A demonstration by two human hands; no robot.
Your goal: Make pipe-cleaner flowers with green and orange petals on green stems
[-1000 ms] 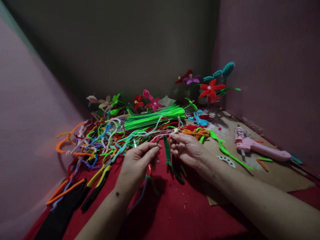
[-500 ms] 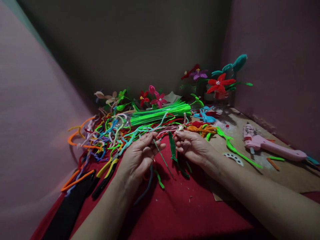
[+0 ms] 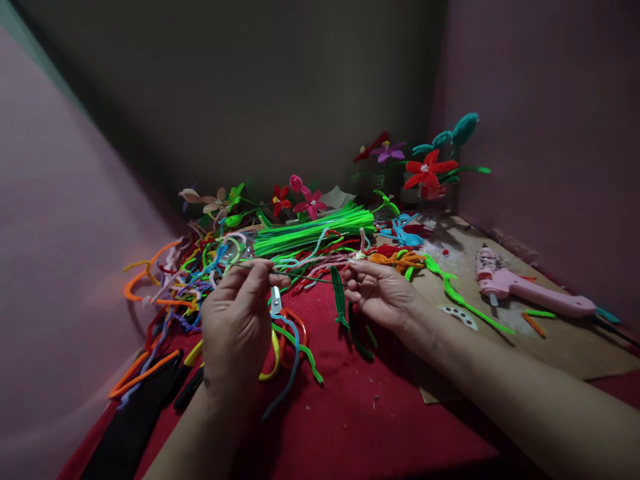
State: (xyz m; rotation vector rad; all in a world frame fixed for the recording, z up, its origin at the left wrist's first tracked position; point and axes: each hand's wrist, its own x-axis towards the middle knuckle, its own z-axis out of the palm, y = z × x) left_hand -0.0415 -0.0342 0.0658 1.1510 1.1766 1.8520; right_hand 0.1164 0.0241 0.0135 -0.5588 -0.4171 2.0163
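My left hand (image 3: 239,319) is closed in a pinch on a thin dark green wire (image 3: 300,276) that runs rightwards to my right hand (image 3: 381,292). My right hand is closed too, its fingertips pinching the wire's other end, where a tiny white flower centre (image 3: 359,255) sits. A dark green pipe-cleaner leaf (image 3: 338,300) hangs down beside my right fingers. Scissors with orange and yellow handles (image 3: 283,330) lie on the red cloth (image 3: 350,413) just below my left hand.
A tangle of coloured pipe cleaners (image 3: 200,267) and a bundle of neon green ones (image 3: 313,230) lie behind the hands. Finished pipe-cleaner flowers (image 3: 425,172) stand in the far corner. A pink glue gun (image 3: 525,288) rests on cardboard (image 3: 560,340) at right. Yellow-handled pliers (image 3: 193,373) lie at left.
My left hand has moved left and up, drawing the thin green wire out level between the hands. The scissors under it now show. My right hand has stayed about where it was.
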